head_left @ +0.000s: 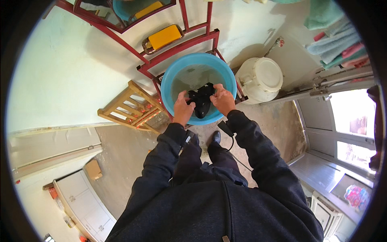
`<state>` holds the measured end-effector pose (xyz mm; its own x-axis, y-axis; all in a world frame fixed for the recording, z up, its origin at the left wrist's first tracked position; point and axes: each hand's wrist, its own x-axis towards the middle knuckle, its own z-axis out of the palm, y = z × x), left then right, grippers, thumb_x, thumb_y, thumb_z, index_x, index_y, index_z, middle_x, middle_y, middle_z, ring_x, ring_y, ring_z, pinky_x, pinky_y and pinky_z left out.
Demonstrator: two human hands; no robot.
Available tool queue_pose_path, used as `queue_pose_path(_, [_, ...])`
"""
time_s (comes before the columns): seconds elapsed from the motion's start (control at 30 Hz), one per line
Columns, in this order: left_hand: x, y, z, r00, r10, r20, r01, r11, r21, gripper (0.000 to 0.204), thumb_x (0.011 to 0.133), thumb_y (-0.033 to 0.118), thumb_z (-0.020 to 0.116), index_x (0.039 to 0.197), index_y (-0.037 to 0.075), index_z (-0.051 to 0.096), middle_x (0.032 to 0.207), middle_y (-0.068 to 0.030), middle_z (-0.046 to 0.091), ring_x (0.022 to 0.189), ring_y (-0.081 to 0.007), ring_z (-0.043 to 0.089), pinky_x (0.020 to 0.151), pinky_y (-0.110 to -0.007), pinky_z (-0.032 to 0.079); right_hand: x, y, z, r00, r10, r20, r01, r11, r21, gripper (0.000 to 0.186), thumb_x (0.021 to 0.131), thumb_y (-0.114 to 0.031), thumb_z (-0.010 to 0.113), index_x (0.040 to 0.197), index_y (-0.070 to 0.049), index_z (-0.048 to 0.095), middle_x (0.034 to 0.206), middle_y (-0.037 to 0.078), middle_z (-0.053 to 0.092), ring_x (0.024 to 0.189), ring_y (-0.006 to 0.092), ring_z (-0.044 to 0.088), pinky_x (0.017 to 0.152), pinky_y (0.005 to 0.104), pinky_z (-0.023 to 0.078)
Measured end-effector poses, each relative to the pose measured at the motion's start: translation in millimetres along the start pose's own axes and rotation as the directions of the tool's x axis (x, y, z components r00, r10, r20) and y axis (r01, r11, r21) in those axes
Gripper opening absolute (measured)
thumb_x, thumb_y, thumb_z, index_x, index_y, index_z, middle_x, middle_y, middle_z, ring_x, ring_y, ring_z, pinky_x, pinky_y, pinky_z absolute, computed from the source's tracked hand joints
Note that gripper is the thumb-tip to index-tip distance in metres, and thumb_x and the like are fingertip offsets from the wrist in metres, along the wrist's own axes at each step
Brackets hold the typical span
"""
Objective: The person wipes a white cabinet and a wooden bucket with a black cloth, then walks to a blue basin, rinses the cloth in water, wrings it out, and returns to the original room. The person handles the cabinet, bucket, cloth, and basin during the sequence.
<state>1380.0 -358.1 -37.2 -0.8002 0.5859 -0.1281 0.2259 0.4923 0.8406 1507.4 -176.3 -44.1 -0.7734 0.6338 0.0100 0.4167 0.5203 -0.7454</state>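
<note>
A light blue round basin [168,69] with cloudy water in it rests in a red metal stand [148,64] in front of me. Between my hands, over the near part of the water, is a wet black cloth [202,101], bunched up; its exact kind does not show. My left hand [183,108] grips the cloth's left edge with bent fingers. On the other side my right hand [223,99] pinches its upper right part. Some of the cloth hangs down toward the basin's near wall.
Behind the basin, a yellow box [165,37] lies in a small holder on the stand. To the right stands a white lidded barrel [261,78] under a wall tap [279,41]. A wooden slatted rack [131,105] is at left. Towels [336,42] hang at upper right.
</note>
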Motion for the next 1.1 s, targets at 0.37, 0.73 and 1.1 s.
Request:
queue_pose_path(0.37, [38.2, -63.4, 24.2, 0.927, 0.101, 0.362, -0.265, 0.858, 0.440, 0.022, 0.077, 0.005, 0.070, 0.099, 0.001, 0.068, 0.106, -0.0241, 0.074, 0.106, -0.0465, 0.070, 0.095, -0.054, 0.057, 36.3, 20.0, 45.1, 0.890, -0.032, 0.454, 0.326, 0.741, -0.587, 0.013, 0.091, -0.023, 0.068, 0.095, -0.015, 0.077, 0.096, 0.012, 0.078, 0.091, 0.0362, 0.077, 0.074, 0.0496, 0.060])
queue_pose_path(0.73, [43.3, -33.3, 5.7, 0.985, -0.055, 0.166, -0.051, 0.818, 0.572, 0.017, 0.084, 0.014, 0.070, 0.100, 0.009, 0.073, 0.107, -0.0168, 0.076, 0.103, -0.0407, 0.073, 0.086, -0.053, 0.059, 55.0, 10.5, 18.2, 0.973, 0.028, 0.230, 0.122, 0.782, -0.611, 0.012, 0.094, -0.022, 0.067, 0.093, -0.013, 0.074, 0.091, 0.012, 0.079, 0.090, 0.0353, 0.078, 0.075, 0.0499, 0.061])
queue_pose_path(1.1, [49.6, -12.7, -20.2, 0.998, 0.068, 0.017, -0.064, 0.787, 0.613, 0.026, 0.086, 0.012, 0.071, 0.112, 0.009, 0.071, 0.117, -0.0136, 0.071, 0.115, -0.0372, 0.069, 0.093, -0.051, 0.056, 43.7, -0.7, 5.5, 0.989, -0.009, 0.146, 0.110, 0.704, -0.701, 0.011, 0.095, -0.016, 0.064, 0.101, -0.008, 0.069, 0.095, 0.015, 0.074, 0.087, 0.0341, 0.078, 0.074, 0.0490, 0.061])
